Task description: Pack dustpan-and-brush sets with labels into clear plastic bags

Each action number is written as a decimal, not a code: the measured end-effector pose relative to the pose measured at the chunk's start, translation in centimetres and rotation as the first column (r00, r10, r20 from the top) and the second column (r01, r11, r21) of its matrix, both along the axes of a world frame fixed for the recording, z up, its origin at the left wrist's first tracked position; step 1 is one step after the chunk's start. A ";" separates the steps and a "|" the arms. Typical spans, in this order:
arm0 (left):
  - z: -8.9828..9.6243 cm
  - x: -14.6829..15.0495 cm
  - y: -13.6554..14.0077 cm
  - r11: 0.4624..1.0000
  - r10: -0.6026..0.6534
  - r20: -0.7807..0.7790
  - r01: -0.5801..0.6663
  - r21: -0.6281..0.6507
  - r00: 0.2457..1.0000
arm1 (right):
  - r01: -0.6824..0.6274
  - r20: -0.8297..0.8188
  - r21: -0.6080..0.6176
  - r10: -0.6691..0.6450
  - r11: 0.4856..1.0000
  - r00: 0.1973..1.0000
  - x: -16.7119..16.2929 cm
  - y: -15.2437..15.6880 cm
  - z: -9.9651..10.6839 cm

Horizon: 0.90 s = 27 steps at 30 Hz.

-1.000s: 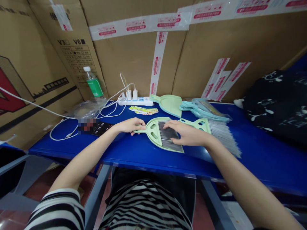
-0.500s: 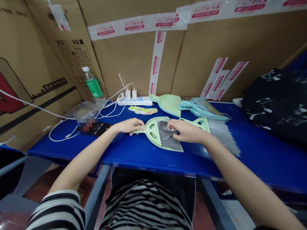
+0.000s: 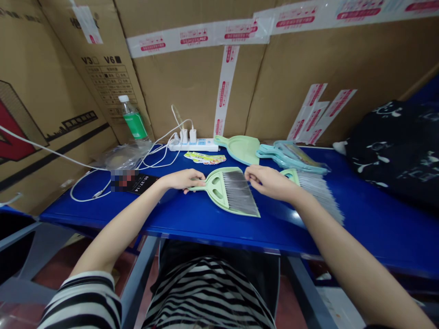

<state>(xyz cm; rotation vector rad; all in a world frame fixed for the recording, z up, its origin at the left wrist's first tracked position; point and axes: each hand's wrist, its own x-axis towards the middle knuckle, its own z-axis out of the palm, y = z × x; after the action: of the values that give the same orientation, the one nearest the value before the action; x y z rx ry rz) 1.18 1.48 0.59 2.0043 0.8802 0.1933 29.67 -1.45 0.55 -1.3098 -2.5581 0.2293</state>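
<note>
1 head camera looks forward, down onto the table [image 3: 192, 220] (quite near).

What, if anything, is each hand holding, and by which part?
The left hand holds a dustpan, a brush nested in it, by the handle; nothing shows in the right hand.

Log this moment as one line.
left hand: gripping handle | right hand: beside bristles, fingers curled | brush: resting in green dustpan

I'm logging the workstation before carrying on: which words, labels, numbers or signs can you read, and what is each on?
"V3", beside an unfilled square: cardboard
"V6", beside a filled square: same cardboard
"00:37:14": phone
Too small or blurred to read: the cardboard's other lettering, red print on the tape, the green label on the bottle, print on the colourful slips.
</note>
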 end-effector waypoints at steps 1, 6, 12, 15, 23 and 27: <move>0.0 0.0 0.0 1.000 0.001 -0.002 -0.001 0.000 1.000 | -0.026 -0.038 -0.005 0.025 1.000 0.999 -0.1 0.0 -0.1; 0.2 0.1 -0.1 1.000 0.013 -0.017 -0.014 -0.006 1.000 | -0.224 -0.074 -0.081 0.218 0.971 0.973 -0.6 -0.6 -0.3; 0.2 0.1 -0.1 1.000 0.020 -0.014 -0.020 -0.012 1.000 | -0.169 -0.048 -0.051 0.167 0.984 0.985 -0.7 -0.2 -0.8; 0.1 0.0 0.0 1.000 0.015 -0.015 -0.015 -0.008 1.000 | -0.148 -0.047 -0.031 0.146 0.988 0.988 -0.7 0.2 -0.9; 0.2 -0.4 0.1 1.000 0.006 -0.060 -0.005 0.009 0.998 | -0.064 -0.167 0.003 0.063 0.998 0.984 -0.6 0.1 -0.3; 0.5 -0.6 0.1 1.000 0.013 -0.082 -0.011 0.017 0.997 | -0.181 -0.143 -0.087 0.167 0.980 0.975 -0.9 -0.3 -0.4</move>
<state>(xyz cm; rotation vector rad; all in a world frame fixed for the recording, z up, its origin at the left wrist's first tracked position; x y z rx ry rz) 0.55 1.53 1.08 2.0346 0.9455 0.1263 28.74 -1.75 0.15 -1.0614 -2.5744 0.4695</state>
